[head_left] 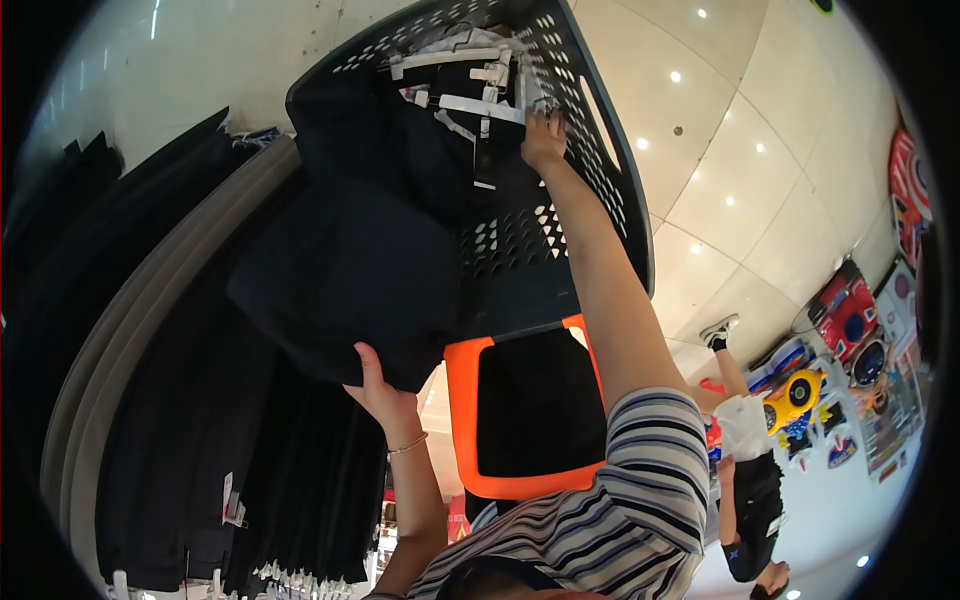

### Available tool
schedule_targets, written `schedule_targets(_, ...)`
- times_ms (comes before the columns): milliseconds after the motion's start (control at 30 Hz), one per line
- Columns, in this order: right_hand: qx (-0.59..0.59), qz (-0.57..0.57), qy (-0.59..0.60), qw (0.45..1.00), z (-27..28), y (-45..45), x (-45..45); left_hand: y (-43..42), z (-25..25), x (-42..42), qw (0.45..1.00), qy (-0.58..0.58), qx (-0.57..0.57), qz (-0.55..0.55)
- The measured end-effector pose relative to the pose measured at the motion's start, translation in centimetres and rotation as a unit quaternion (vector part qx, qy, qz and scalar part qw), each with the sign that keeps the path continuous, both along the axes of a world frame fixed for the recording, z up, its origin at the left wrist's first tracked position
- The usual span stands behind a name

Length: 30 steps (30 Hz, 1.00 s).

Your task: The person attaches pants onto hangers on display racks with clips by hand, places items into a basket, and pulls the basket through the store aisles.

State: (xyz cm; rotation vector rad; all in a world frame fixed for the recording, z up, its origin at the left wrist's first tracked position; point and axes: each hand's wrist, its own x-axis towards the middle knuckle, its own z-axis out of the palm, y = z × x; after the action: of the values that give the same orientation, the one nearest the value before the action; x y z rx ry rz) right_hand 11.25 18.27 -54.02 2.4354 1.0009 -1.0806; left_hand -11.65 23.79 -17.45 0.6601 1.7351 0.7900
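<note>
Black folded garments (350, 260), possibly trousers, spill out of a dark perforated shopping basket (632, 215). My left hand (385, 392) is closed on the lower edge of the black garment, thumb over the cloth. Inside the basket, my right hand (545, 140) has its fingers bent at the end of a white clip hanger (480, 107); the fingertips are partly hidden. Another white hanger (450, 62) lies beside it with clips and clear plastic. A dark tag (483, 155) hangs over the cloth. The basket's orange handle (465, 430) is nearest my body.
Rows of dark trousers (170, 470) hang along the left, with grey ones (150, 270) among them. Pale floor tiles (700, 130) lie to the right. A person in a black top (755, 510) stands at right, near colourful toy packages (800, 400). The scene appears upside down.
</note>
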Motion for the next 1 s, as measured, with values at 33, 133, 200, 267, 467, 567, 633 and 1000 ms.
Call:
schedule_targets(33,-0.026,-0.005,0.003,1.000,-0.4,0.2,-0.2,-0.1,-0.2,0.1,1.000,0.002,-0.004,0.000)
schedule_targets(133,-0.077,0.001,-0.004,0.997,-1.9,0.4,-1.4,-0.5,-0.9,-0.1,0.999,0.009,0.000,-0.041)
schedule_targets(200,-0.072,0.041,-0.033,0.996,-2.6,-0.4,-2.4,-0.7,-1.0,0.3,1.000,0.010,-0.015,-0.024)
schedule_targets(267,-0.012,0.054,-0.031,0.998,-3.0,-0.7,-2.3,-0.8,-1.0,0.5,1.000,0.002,-0.028,-0.010)
schedule_targets(467,0.017,0.005,-0.002,1.000,-3.8,1.2,0.5,-1.4,-1.7,-0.5,0.999,-0.018,-0.026,0.009)
schedule_targets(567,-0.017,0.039,0.055,0.998,-2.5,2.0,1.6,-1.6,-1.4,-0.3,0.999,-0.014,-0.032,0.017)
schedule_targets(633,-0.007,0.090,0.066,0.994,-2.5,1.7,1.6,-1.8,-1.4,-0.7,0.999,-0.027,-0.030,-0.001)
schedule_targets(1000,0.267,-0.095,0.151,0.947,20.4,-0.7,1.7,-4.0,3.7,-6.8,0.997,0.036,0.048,-0.049)
